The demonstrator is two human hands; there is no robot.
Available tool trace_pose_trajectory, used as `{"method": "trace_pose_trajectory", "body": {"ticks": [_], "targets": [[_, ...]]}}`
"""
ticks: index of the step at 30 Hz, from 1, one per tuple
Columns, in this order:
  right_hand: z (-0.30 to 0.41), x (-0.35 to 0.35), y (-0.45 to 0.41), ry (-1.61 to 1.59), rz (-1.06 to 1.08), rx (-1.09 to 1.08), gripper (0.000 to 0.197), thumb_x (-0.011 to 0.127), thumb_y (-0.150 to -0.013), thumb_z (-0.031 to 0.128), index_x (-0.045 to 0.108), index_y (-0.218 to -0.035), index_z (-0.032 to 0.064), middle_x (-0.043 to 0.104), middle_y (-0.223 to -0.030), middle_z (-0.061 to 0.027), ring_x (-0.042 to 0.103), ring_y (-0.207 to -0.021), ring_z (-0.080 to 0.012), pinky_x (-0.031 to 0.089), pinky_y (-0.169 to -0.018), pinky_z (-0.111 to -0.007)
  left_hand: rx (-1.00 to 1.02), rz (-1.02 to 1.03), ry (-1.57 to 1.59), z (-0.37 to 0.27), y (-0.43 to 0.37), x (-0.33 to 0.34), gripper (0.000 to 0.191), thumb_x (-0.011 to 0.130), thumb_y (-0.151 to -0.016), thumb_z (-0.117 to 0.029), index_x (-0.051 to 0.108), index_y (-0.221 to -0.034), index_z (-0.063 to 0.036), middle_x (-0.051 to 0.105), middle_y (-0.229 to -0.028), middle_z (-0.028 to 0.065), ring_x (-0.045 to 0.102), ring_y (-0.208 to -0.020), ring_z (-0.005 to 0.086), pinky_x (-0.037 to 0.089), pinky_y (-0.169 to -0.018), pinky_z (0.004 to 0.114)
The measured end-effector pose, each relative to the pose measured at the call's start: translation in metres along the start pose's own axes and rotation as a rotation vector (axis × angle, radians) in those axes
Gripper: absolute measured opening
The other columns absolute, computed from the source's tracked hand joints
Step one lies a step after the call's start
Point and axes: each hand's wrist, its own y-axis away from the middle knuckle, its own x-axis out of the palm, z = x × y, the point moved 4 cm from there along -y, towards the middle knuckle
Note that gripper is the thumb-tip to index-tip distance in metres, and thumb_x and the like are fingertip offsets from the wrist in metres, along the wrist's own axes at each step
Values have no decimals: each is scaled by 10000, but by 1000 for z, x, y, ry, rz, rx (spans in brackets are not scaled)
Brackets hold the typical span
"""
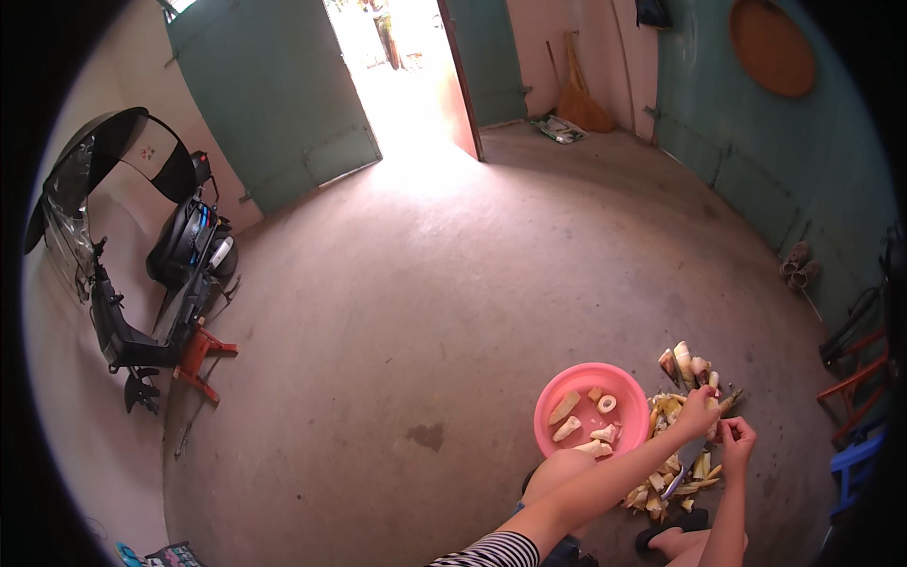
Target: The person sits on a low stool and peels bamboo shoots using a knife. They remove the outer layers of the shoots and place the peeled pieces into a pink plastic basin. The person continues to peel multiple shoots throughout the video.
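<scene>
My left hand (698, 414) grips a bamboo shoot (713, 427), which it partly hides. Close beside it, my right hand (738, 438) has its fingertips pinched at the shoot's husk. Beneath the hands lies a knife (690, 452) with a pale handle, on a heap of stripped bamboo husks (655, 496). Several bamboo shoots (684, 363) rest on the floor just beyond the hands. To the left stands a pink plastic basin (544, 397); several peeled, pale shoot pieces (565, 407) lie in it. My left forearm passes over my knee, near the basin's lower rim.
A concrete floor (340, 340) surrounds me. At the left wall, an electric scooter (184, 248) with a canopy stands by a red stool (202, 358). Shoes (799, 268), a red-framed chair (854, 386) and a blue plastic stool (856, 464) line the right side. Ahead, a doorway (414, 92) stands open.
</scene>
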Motion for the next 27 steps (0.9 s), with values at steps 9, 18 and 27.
{"method": "trace_pose_trajectory", "body": {"ticks": [9,18,27], "targets": [[-66,-15,-17,-78,-119,250,174,656,-860,112,531,-752,60,569,-641,-18,523,-462,-89,411,-403,-236,-67,27,342,-3,-4,-5,482,642,-737,-118,505,-1183,0,549,-1148,164,561,-1054,253,451,-907,336],[-206,-16,-4,61,-194,437,154,630,-763,-5,605,-909,40,589,-648,-55,586,-464,-162,459,-379,-289,-542,230,814,-12,0,10,311,546,-798,-120,498,-1094,-38,549,-976,85,574,-940,202,528,-796,386],[-297,-22,34,680,-154,856,271,681,-764,148,598,-1007,62,645,-981,-145,618,-950,-320,495,-805,-416,-624,116,874,4,-4,-10,396,502,-884,-158,460,-1227,35,538,-1190,161,546,-1100,280,470,-960,410]]}}
